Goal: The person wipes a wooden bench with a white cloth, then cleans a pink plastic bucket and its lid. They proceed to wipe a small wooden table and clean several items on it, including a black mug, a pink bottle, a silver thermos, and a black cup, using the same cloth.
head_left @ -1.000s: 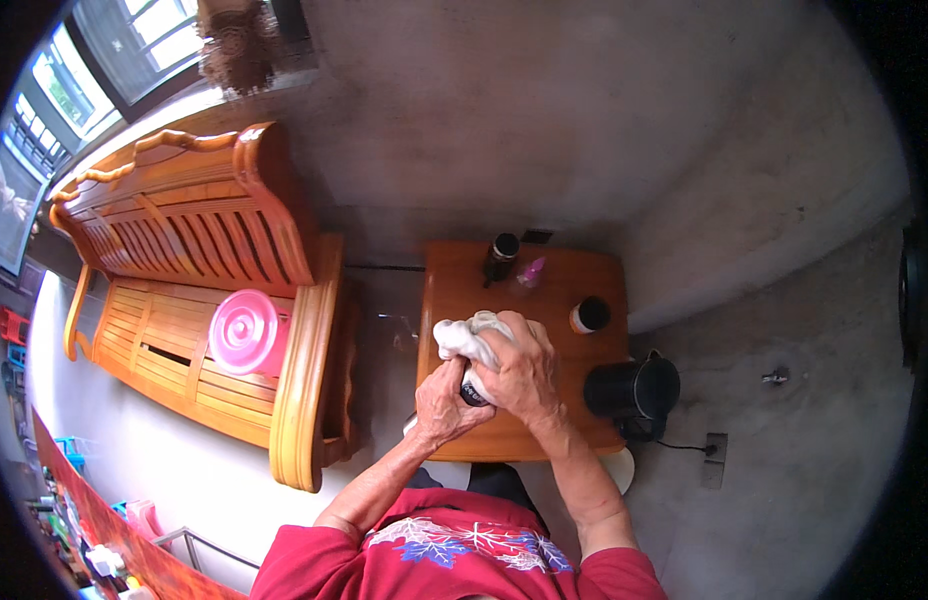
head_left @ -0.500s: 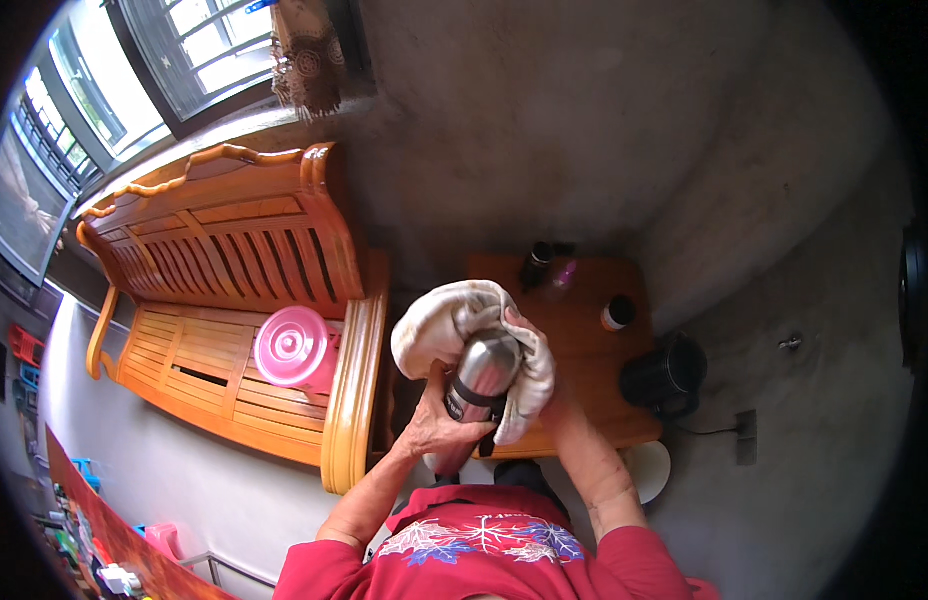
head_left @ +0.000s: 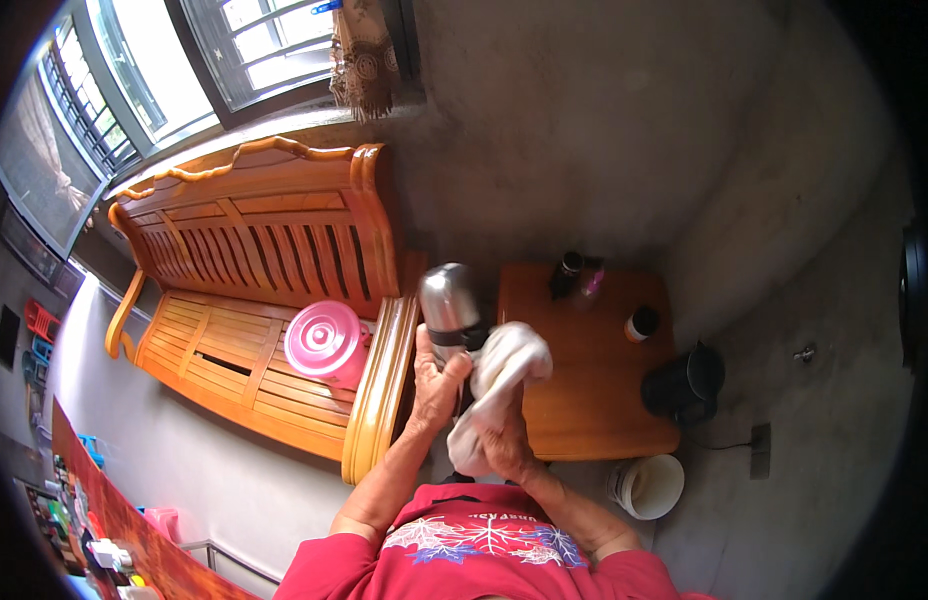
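A steel thermos (head_left: 446, 300) with a black band and a rounded top is held up in front of me. My left hand (head_left: 437, 383) grips its lower body, thumb across the front. A whitish cloth (head_left: 508, 372) is bunched in my right hand (head_left: 506, 440), beside the thermos's right side and hanging down below it. Folds of the cloth hide most of my right fingers. Whether the cloth touches the thermos I cannot tell.
On the wooden table (head_left: 574, 405) stand a black bottle (head_left: 565, 274), a purple-topped item (head_left: 592, 283), a dark jar (head_left: 642, 322) and a black kettle (head_left: 684, 383). A white bucket (head_left: 652, 488) is on the floor. Left, a wooden bench (head_left: 254, 385) bears a pink lidded bucket (head_left: 326, 340).
The cloth has come off the thermos's top and is now bunched lower, at its right side. The thermos has moved up and left in my left hand. The view has shifted a little.
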`<control>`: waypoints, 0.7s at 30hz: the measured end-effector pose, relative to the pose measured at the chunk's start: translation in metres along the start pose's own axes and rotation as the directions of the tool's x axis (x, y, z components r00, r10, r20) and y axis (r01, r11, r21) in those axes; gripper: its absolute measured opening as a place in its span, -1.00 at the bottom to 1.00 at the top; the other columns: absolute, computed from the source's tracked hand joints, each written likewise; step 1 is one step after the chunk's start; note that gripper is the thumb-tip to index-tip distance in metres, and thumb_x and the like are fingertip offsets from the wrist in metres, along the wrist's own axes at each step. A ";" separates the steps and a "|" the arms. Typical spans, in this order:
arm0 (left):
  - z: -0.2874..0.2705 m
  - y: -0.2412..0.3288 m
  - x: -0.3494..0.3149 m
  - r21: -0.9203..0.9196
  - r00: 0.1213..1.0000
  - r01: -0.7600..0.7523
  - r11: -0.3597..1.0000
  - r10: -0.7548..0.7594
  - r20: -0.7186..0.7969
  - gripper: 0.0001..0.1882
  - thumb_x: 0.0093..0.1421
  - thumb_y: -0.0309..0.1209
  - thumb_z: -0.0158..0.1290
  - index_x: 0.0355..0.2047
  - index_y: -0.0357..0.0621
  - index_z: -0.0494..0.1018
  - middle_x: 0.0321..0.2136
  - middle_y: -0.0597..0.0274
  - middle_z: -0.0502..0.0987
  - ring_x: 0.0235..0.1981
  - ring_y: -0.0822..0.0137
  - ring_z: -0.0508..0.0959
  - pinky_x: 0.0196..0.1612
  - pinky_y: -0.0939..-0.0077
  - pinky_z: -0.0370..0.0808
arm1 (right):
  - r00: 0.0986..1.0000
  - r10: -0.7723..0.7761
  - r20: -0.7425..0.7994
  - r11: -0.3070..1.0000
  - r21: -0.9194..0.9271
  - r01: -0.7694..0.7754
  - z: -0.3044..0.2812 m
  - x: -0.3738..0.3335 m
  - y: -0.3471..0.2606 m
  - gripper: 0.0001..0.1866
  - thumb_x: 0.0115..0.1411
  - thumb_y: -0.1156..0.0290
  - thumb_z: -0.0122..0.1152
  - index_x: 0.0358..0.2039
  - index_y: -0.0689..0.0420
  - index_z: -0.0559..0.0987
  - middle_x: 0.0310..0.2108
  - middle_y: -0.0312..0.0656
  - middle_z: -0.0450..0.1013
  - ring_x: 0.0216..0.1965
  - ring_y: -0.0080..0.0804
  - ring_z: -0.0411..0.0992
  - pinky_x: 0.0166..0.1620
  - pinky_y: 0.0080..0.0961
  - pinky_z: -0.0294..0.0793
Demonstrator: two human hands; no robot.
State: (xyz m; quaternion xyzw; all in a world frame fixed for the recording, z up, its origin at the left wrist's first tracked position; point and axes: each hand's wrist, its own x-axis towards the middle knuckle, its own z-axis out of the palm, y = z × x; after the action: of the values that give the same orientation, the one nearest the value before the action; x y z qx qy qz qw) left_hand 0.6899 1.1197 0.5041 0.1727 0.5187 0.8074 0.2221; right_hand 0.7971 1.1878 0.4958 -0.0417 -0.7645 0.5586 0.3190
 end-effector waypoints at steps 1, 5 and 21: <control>0.004 -0.001 -0.001 0.040 0.999 -0.007 0.999 0.005 0.047 -0.44 0.01 -0.28 0.18 -0.02 -0.08 0.19 -0.28 0.34 0.37 -0.28 0.51 0.37 -0.16 0.62 0.36 | 0.961 0.271 -0.057 0.946 0.198 -0.255 0.000 -0.001 0.002 -0.40 0.27 0.23 -0.06 0.21 0.27 0.07 0.19 -0.03 0.07 0.22 -0.26 0.05 0.21 -0.41 0.03; 0.023 0.000 -0.007 0.005 0.998 -0.007 1.000 0.007 0.058 -0.49 0.01 -0.44 0.13 -0.03 -0.09 0.20 -0.22 0.33 0.41 -0.19 0.51 0.41 -0.09 0.56 0.36 | 0.943 0.332 -0.025 0.865 0.406 -0.294 -0.031 0.051 -0.012 -0.46 0.26 0.05 -0.04 0.02 0.27 0.34 -0.11 -0.19 0.37 -0.05 -0.49 0.28 0.03 -0.54 0.25; 0.049 -0.016 0.021 -0.176 0.983 -0.166 0.970 0.176 0.044 -0.28 0.02 -0.12 0.20 0.08 -0.12 0.12 -0.12 0.26 0.38 -0.12 0.43 0.40 -0.05 0.49 0.37 | 0.889 0.413 0.199 0.790 0.407 -0.458 -0.077 0.017 0.033 -0.43 0.21 0.06 0.03 0.04 0.27 0.31 -0.14 -0.21 0.36 -0.08 -0.51 0.28 0.02 -0.53 0.26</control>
State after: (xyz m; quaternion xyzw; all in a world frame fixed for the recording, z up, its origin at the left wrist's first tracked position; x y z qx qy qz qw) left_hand 0.7003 1.1737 0.5105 0.2210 0.4236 0.8597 0.1809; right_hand 0.8149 1.2715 0.4877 -0.1154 -0.6014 0.7773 0.1441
